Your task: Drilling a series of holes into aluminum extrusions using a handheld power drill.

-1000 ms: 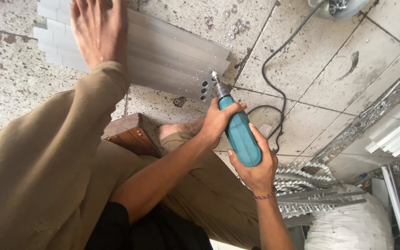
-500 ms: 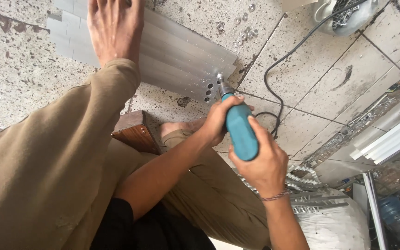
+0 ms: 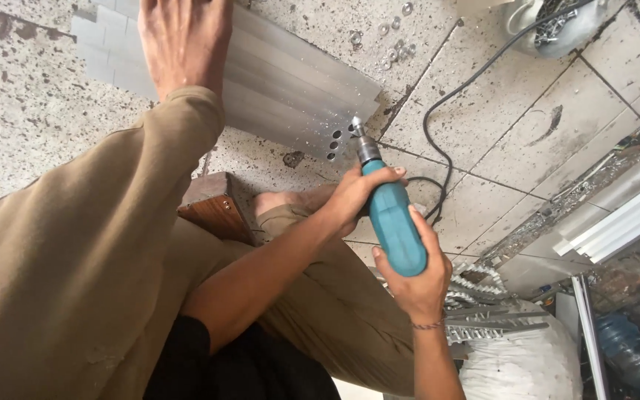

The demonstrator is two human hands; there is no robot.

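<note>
Both hands [image 3: 379, 222] grip the teal drill [image 3: 394, 226]; bit on aluminium profile [image 3: 290, 81].

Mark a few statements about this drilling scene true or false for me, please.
1. Both hands hold the teal drill. True.
2. The metal strip already has holes near its end. True.
3. The drill is cordless. False: a black cord runs across the floor from it.
4. A foot presses on the strip. True.
5. The floor is wooden planks. False: it is speckled tile.
</note>
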